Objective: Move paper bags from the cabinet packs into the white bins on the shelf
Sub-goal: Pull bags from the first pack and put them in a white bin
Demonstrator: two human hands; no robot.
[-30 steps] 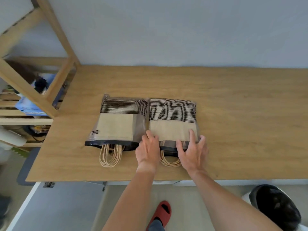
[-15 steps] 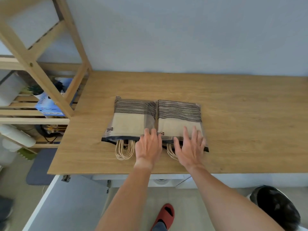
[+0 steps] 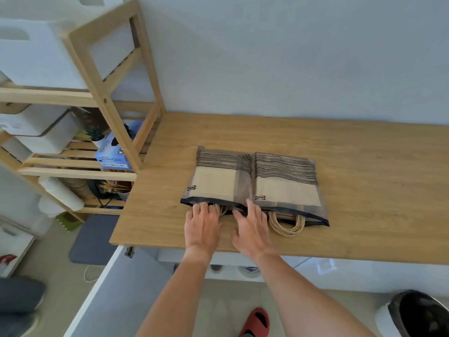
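Head view: near the counter's (image 3: 364, 152) front edge, handles (image 3: 220, 209) are gripped by the left hand (image 3: 201, 223) at the left pack's (image 3: 218, 178) mouth; the right hand (image 3: 252, 229), fingers straight, should pin the plastic while bags are drawn out.

home utility room | wooden shelf (image 3: 107, 93) | white bins (image 3: 36, 57) | slipper (image 3: 257, 321)

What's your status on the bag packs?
Both hands at left pack mouth: left hand fingers on handles, right hand flat. Right pack untouched. Nothing blocking.

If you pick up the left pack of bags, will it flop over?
Probably only a little: the left pack looks flat and stacked, so fairly stiff. Its shiny clear wrap may be slippery. The looped handles poking out would likely dangle.
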